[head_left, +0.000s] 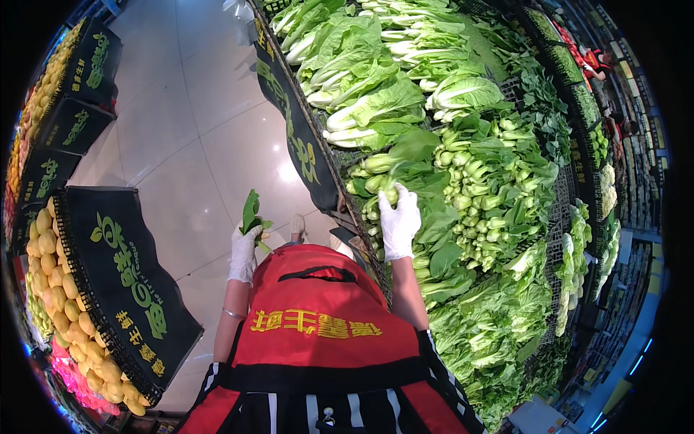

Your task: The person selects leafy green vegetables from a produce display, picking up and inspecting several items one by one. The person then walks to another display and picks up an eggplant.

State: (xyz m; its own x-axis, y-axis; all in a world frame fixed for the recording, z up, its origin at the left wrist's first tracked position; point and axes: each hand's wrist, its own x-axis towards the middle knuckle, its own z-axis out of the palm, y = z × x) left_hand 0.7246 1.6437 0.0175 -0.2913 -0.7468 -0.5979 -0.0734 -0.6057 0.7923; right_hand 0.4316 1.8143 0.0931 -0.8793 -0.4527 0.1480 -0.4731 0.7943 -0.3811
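Both of my hands wear white gloves. My left hand (243, 250) is closed around a few loose green leaves (251, 210), held over the floor beside my red apron (320, 293). On the vegetable stand, my right hand (400, 221) has its fingertips around the pale base of a bok choy (389, 191). That bok choy is slightly blurred, and its lower part is hidden by the fingers. More bok choy (477, 190) lies piled just to the right of this hand. Above it are rows of long-leaved Chinese cabbage (374, 108).
Leafy lettuce-like greens (488, 336) fill the near end of the stand. A dark printed cloth (287, 119) hangs along its edge. Across the tiled floor (211, 146), yellow mangoes (81, 320) fill a display. People in red (596, 62) are far off at right.
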